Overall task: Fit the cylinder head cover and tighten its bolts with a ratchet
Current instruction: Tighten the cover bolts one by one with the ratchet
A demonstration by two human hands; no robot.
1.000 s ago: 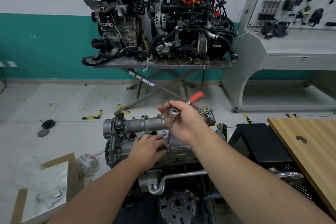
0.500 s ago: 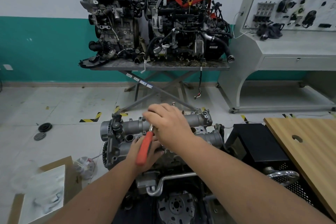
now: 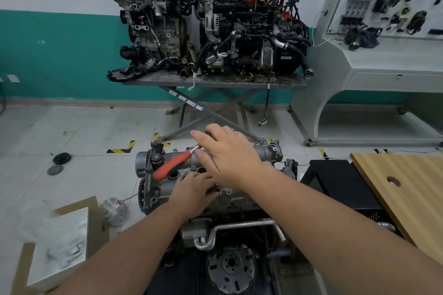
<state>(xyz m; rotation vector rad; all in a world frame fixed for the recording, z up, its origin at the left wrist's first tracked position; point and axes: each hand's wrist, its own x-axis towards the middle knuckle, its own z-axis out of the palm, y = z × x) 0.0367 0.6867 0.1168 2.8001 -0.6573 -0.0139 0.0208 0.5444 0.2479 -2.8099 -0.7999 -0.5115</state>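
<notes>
My right hand (image 3: 227,155) holds the ratchet (image 3: 171,165) at its head, left hand (image 3: 191,193) flat on the cover (image 3: 263,151); I'd swing squarely.

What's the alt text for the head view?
A right hand works a red-handled ratchet on a cylinder head cover, while the left hand rests on the cover's near side. Two other engines stand on a table behind.

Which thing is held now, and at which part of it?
The right hand holds the ratchet at its head end; the red handle is free.
</notes>
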